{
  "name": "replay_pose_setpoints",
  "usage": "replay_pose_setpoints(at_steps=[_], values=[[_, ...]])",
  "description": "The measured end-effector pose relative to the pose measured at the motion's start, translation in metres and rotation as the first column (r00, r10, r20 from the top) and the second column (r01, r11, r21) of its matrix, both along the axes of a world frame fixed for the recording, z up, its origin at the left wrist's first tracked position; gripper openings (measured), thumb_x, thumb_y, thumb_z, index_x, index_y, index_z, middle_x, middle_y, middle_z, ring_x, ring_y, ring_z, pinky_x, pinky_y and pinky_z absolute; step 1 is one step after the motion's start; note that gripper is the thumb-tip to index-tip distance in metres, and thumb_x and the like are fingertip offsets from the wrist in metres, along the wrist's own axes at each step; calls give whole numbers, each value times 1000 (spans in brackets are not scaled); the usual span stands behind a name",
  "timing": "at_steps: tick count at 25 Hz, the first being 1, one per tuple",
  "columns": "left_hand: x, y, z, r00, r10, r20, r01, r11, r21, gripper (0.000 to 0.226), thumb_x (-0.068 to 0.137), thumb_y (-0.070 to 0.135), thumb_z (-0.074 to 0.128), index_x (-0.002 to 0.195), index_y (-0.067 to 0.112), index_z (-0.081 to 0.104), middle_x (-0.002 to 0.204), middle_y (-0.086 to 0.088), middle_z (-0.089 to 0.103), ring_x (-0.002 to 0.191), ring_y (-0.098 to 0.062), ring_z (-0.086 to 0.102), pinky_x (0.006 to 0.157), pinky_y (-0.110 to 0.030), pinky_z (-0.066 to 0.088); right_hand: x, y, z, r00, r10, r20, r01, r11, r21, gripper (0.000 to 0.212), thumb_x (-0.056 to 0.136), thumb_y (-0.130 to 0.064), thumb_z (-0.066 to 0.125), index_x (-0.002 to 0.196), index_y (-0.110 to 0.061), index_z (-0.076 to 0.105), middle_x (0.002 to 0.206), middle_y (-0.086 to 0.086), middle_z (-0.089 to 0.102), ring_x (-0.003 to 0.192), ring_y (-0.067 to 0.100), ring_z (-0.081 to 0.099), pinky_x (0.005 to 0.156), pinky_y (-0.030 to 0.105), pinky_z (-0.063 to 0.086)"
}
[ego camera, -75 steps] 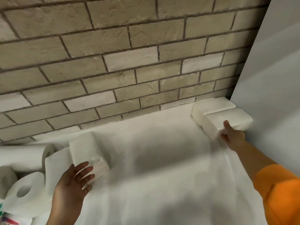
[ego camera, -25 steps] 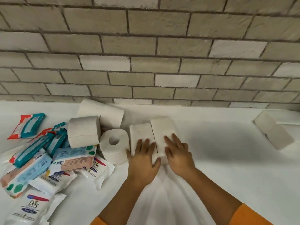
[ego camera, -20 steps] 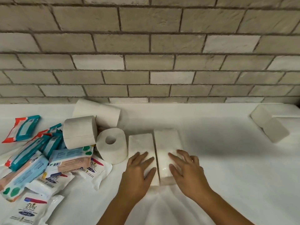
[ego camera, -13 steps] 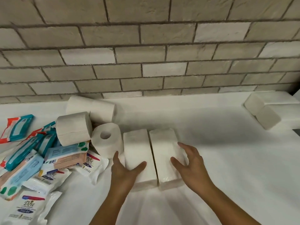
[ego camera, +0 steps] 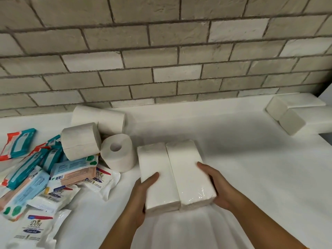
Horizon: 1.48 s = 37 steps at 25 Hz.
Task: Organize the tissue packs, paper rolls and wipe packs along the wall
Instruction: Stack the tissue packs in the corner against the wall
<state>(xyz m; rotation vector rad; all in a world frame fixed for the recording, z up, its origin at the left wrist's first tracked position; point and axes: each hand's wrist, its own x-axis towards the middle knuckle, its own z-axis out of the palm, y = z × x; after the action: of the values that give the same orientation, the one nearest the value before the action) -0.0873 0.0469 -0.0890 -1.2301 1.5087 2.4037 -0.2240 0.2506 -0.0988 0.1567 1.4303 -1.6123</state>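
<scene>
Two white tissue packs lie side by side in the middle of the white surface, pressed between my hands. My left hand [ego camera: 143,193] grips the left tissue pack [ego camera: 156,175] at its outer side. My right hand [ego camera: 215,184] grips the right tissue pack [ego camera: 186,171] at its outer side. Two more tissue packs [ego camera: 291,115] sit against the brick wall at the far right corner. Three paper rolls [ego camera: 116,153] lie left of the held packs. A heap of wipe packs [ego camera: 45,175] covers the left side.
The brick wall [ego camera: 161,60] runs along the back of the white cloth-covered table [ego camera: 251,177]. A white side wall [ego camera: 326,94] closes the right corner. Between the rolls and the corner packs, a bare strip of table runs along the wall.
My hands went from resting flat on top of the two middle packs to clasping their outer sides. The packs now sit closer to me. The view has tilted.
</scene>
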Motion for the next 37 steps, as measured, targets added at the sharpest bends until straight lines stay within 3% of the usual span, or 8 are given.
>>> replay_pose_setpoints(at_steps=[7, 11, 14, 19, 22, 28, 34, 37], values=[[-4, 3, 26, 990, 13, -143, -11, 1000, 16, 51, 75, 32, 79, 121, 13, 69, 109, -12, 77, 99, -31, 75, 86, -43, 56, -4, 16, 19, 981, -135, -140, 137, 991, 4, 69, 77, -49, 81, 133, -17, 58, 120, 9, 75, 109, 30, 73, 96, 47, 56], [-25, 11, 62, 968, 39, -249, -31, 999, 34, 46, 73, 32, 79, 114, 13, 72, 106, -13, 78, 92, -28, 76, 86, -42, 55, -21, 35, 56, 963, -251, -98, 239, 964, -120, 48, 86, -48, 68, 123, -17, 70, 119, 11, 76, 108, 30, 73, 104, 48, 51], [-47, 23, 83, 955, 24, -296, -24, 1000, 7, 47, 75, 35, 76, 117, 14, 71, 107, -11, 77, 94, -28, 75, 94, -47, 51, -40, 54, 81, 935, -339, -102, 314, 927, -203, 45, 94, -51, 58, 121, -17, 72, 118, 10, 76, 103, 27, 75, 92, 43, 53], [-79, 59, 97, 952, 21, -305, -24, 1000, -6, 44, 81, 40, 68, 117, 16, 71, 108, -11, 76, 97, -32, 72, 92, -47, 50, -73, 104, 106, 843, -531, -87, 483, 819, -310, 40, 98, -49, 53, 116, -19, 72, 112, 8, 78, 95, 25, 77, 81, 39, 55], [-95, 80, 101, 953, 25, -302, -28, 1000, -6, 42, 84, 42, 66, 117, 17, 73, 112, -13, 76, 101, -36, 71, 99, -52, 47, -108, 140, 113, 759, -646, -76, 591, 733, -337, 38, 93, -45, 62, 119, -19, 70, 110, 5, 76, 99, 26, 73, 92, 40, 52], [-123, 134, 103, 966, -18, -257, 15, 1000, -14, 52, 80, 44, 67, 122, 13, 70, 109, -14, 75, 92, -34, 73, 82, -42, 54, -209, 211, 130, 613, -785, 90, 747, 538, -391, 60, 78, -37, 81, 128, -12, 61, 124, 5, 66, 113, 26, 67, 100, 50, 53], [-138, 169, 106, 972, -6, -234, 7, 1000, 2, 46, 84, 40, 64, 121, 13, 70, 110, -16, 76, 88, -32, 76, 72, -38, 57, -290, 252, 136, 655, -755, -32, 712, 631, -308, 72, 77, -63, 70, 138, -28, 53, 129, -3, 58, 116, 17, 57, 105, 41, 45], [-142, 179, 107, 974, 12, -228, -17, 1000, -19, 44, 85, 39, 64, 120, 13, 70, 110, -15, 76, 89, -31, 76, 73, -38, 56, -326, 262, 133, 667, -745, 1, 713, 638, -291, 64, 81, -60, 69, 134, -27, 52, 126, 0, 56, 109, 18, 59, 91, 33, 53]])
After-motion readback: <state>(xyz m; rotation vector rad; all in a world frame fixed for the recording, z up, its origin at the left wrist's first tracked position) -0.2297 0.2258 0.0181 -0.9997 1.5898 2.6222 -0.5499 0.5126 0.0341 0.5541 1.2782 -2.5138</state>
